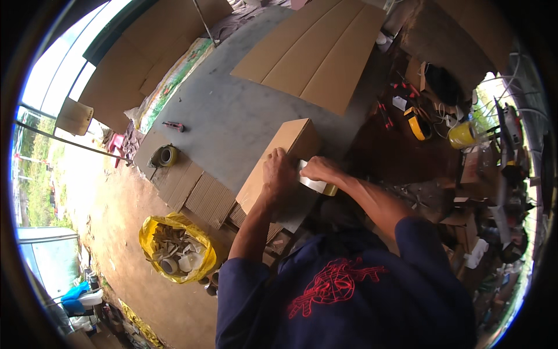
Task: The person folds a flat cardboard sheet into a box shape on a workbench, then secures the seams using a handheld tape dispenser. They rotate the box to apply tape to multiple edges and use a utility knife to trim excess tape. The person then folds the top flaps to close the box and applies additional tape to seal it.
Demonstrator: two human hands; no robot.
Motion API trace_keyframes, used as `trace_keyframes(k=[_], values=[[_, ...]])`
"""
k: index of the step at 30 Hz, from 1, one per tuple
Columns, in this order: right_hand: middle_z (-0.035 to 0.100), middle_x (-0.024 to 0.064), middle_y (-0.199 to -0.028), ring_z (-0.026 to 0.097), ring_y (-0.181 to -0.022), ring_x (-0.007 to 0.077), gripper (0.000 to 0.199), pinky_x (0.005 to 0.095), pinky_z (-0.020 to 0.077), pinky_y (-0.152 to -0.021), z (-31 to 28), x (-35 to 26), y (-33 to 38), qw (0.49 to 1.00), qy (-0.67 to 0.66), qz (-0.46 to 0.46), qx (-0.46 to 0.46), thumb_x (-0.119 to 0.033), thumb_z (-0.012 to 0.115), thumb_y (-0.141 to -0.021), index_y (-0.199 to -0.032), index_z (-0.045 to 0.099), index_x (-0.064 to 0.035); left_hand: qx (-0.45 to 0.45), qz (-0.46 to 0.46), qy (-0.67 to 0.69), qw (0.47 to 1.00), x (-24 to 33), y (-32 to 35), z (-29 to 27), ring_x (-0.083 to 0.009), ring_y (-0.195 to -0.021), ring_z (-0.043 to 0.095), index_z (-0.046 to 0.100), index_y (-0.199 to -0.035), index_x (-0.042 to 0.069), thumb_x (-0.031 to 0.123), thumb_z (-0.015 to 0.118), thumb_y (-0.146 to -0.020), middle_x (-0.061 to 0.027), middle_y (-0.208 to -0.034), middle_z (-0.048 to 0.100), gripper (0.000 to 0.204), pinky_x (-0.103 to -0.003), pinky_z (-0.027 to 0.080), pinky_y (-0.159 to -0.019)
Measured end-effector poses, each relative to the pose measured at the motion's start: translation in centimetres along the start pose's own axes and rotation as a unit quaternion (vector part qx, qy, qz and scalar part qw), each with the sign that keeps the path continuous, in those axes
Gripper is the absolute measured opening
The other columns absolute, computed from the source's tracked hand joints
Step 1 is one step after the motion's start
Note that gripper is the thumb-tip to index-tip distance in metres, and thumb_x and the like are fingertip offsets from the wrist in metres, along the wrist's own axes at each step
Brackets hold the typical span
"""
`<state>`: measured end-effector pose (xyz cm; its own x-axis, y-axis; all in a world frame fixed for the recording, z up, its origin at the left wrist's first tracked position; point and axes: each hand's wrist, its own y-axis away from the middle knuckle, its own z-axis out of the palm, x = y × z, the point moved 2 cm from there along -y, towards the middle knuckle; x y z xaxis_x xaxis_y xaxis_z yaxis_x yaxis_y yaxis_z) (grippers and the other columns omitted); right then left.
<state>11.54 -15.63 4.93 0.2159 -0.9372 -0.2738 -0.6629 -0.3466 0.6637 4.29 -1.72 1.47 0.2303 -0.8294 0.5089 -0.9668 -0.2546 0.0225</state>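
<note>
The left hand [280, 170] lies palm down on the upper face of the box [254, 185], its fingers bent and pressed together; whether it pinches anything beneath them cannot be told. Its forearm slants in from 7 o'clock. The right hand [321, 169] is closed in a fist over a tape roll [314, 184] at the box's 4 o'clock side, knuckles up, its bent arm coming from 4 o'clock.

The box, long and sharp-edged in smooth brown cardboard, sits at the near edge of the grey, smoke-streaked tabletop [215, 116], its far end toward 1 o'clock. Also toward 1 o'clock, well apart, is a flat sheet [308, 55] with straight creases. From the box, a small knife [174, 126] lies between 9 and 10 o'clock, a ring-shaped olive roll [168, 156] at 9, and ribbed cardboard [209, 198] at 8. Farther out at 8, a crinkled yellow bag [213, 247] holds scraps.
</note>
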Motion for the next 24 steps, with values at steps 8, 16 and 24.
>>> trace_keyframes(k=[8,16,24], values=[[0.075,0.0222,-0.111,0.073,-0.109,0.0343,0.043,0.0483,0.0562,-0.092,-0.7,-1.8,-0.9,0.985,0.030,-0.115,-0.127,-0.034,0.062,-0.088,-0.106,0.076,0.0020,0.015,-0.023,-0.005,1.000,-1.9,-0.1,1.6,-0.0421,-0.111,0.063,0.061,-0.111,-0.002,0.027,0.070,-0.091,-0.0233,-0.115,0.067,0.037,-0.052,0.053,-0.092],[0.076,0.0130,-0.118,0.072,-0.111,0.0354,0.039,0.0474,0.0565,-0.088,-1.3,-4.1,-0.6,0.992,0.082,0.051,-0.079,-0.026,0.066,-0.079,-0.113,0.079,-0.0117,0.020,-0.007,-0.034,0.999,-1.3,-0.2,1.6,-0.0396,-0.111,0.064,0.060,-0.112,0.001,0.022,0.071,-0.085,-0.0201,-0.116,0.067,0.035,-0.050,0.054,-0.091],[0.076,0.0106,-0.122,0.070,-0.119,0.0316,0.044,0.0425,0.0568,-0.093,9.3,8.3,0.7,0.994,0.076,-0.010,-0.079,-0.025,0.065,-0.074,-0.115,0.080,-0.0178,0.007,-0.036,-0.051,0.998,0.7,0.2,0.6,-0.0380,-0.112,0.064,0.059,-0.115,0.003,0.025,0.074,-0.082,-0.0182,-0.116,0.065,0.043,-0.050,0.054,-0.091]])
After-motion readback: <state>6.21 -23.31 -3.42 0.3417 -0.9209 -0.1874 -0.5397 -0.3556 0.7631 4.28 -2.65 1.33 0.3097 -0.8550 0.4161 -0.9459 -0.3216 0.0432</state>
